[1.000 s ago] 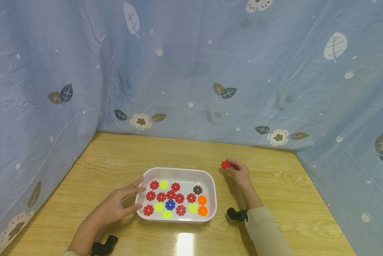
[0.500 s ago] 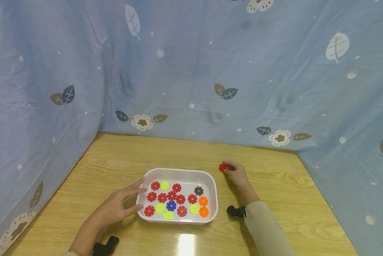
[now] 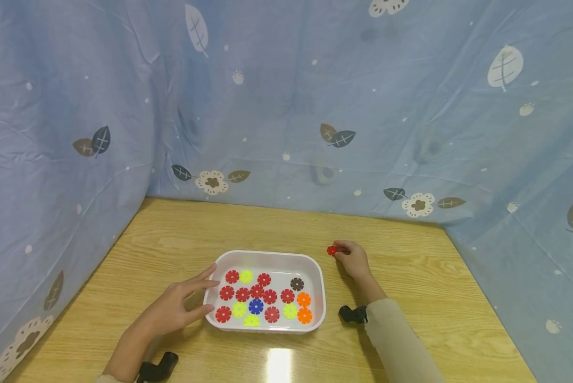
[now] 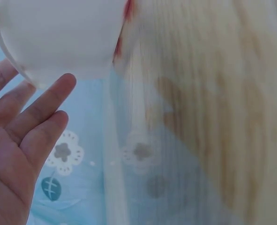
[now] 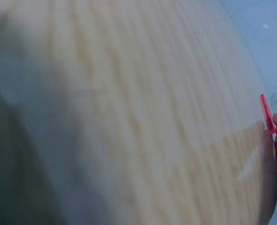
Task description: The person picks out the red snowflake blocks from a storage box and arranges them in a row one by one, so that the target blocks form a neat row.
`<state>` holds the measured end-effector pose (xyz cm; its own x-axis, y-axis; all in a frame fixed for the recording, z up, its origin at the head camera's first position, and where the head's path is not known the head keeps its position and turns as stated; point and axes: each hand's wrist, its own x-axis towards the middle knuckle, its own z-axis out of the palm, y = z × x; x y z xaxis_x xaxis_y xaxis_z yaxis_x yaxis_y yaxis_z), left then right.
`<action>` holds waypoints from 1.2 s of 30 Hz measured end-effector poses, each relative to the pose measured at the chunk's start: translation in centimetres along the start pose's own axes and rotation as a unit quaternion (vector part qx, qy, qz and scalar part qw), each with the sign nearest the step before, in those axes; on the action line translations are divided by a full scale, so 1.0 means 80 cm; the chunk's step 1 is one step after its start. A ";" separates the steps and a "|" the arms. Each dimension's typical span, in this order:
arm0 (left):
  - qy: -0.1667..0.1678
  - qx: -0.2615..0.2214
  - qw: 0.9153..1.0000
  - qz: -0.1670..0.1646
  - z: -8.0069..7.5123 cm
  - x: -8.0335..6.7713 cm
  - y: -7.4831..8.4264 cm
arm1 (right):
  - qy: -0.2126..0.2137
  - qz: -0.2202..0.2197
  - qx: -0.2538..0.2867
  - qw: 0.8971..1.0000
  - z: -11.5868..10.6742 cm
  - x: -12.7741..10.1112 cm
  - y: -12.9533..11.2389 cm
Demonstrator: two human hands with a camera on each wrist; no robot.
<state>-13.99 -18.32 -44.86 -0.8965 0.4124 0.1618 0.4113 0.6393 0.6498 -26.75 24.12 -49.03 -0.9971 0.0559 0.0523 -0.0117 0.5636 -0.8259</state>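
To the right of the tray, my right hand (image 3: 355,261) pinches a red snowflake building disc (image 3: 332,250) at its edge, low over the table. The right wrist view shows this red disc (image 5: 267,113) side-on at the fingertips. My left hand (image 3: 173,307) lies at the left end of a white plastic tray (image 3: 315,268), its fingers extended and spread at the rim. In the left wrist view, relaxed fingers (image 4: 47,105) are against the tray's outer wall (image 4: 58,42). Inside the tray lie several discs, mostly red, with yellow ones, a blue disc (image 3: 256,306) and orange ones.
A dark brown disc (image 3: 297,284) sits near the tray's right end. The wooden table (image 3: 410,276) ends at a blue patterned curtain (image 3: 267,106) behind and on both sides. Black wrist mounts (image 3: 353,314) stick out beside both forearms.
My right hand has moved slightly left and nearer with the red disc, then nearly stopped. The left hand and the tray keep their places.
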 end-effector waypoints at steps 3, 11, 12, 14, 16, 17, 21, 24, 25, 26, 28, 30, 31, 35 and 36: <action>-0.001 0.000 1.000 -0.003 0.000 0.000 0.000 | -0.001 0.008 0.001 1.000 -0.001 -0.001 0.000; 0.000 0.004 1.000 -0.002 0.000 -0.001 0.000 | -0.017 0.016 0.040 0.999 -0.009 -0.010 -0.013; 0.000 0.004 1.000 -0.002 0.000 -0.001 0.000 | -0.021 0.009 0.044 0.999 -0.011 -0.012 -0.016; 0.000 0.005 1.000 0.000 0.000 -0.001 -0.001 | -0.032 -0.008 0.050 0.998 -0.014 -0.017 -0.023; 0.000 0.006 1.000 0.002 0.000 -0.001 -0.001 | -0.041 -0.025 0.055 0.997 -0.016 -0.023 -0.030; 0.000 0.005 1.000 0.001 0.000 -0.001 -0.002 | -0.047 -0.033 0.059 0.997 -0.017 -0.027 -0.034; 0.001 0.003 1.000 0.015 0.002 -0.001 -0.003 | -0.067 -0.062 0.084 0.992 -0.020 -0.040 -0.047; 0.004 0.000 1.000 0.026 0.002 -0.001 -0.004 | -0.081 -0.087 0.109 0.987 -0.022 -0.048 -0.056; 0.005 0.000 1.000 0.027 0.002 -0.001 -0.004 | -0.086 -0.095 0.116 0.985 -0.022 -0.050 -0.059; 0.005 0.000 1.000 0.027 0.002 -0.001 -0.004 | -0.091 -0.101 0.119 0.984 -0.021 -0.052 -0.063; 0.005 0.000 1.000 0.026 0.002 -0.001 -0.004 | -0.100 -0.112 0.121 0.981 -0.021 -0.058 -0.070; 0.004 0.000 1.000 0.025 0.002 -0.001 -0.003 | -0.108 -0.120 0.121 0.979 -0.020 -0.064 -0.078; 0.003 0.000 1.000 0.024 0.002 -0.001 -0.003 | -0.111 -0.124 0.122 0.979 -0.019 -0.066 -0.082; 0.006 0.005 1.000 0.027 0.002 -0.001 -0.003 | -0.128 -0.132 0.130 0.974 -0.015 -0.079 -0.101; 0.008 0.009 0.999 0.031 0.002 -0.001 -0.003 | -0.133 -0.138 0.131 0.973 -0.015 -0.082 -0.108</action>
<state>-14.00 -18.43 -45.15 -0.8720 0.4411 0.2124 0.4682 0.6245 0.6251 -20.03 19.84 -41.54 -0.9372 -0.3025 0.1738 -0.2654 0.2949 -0.9179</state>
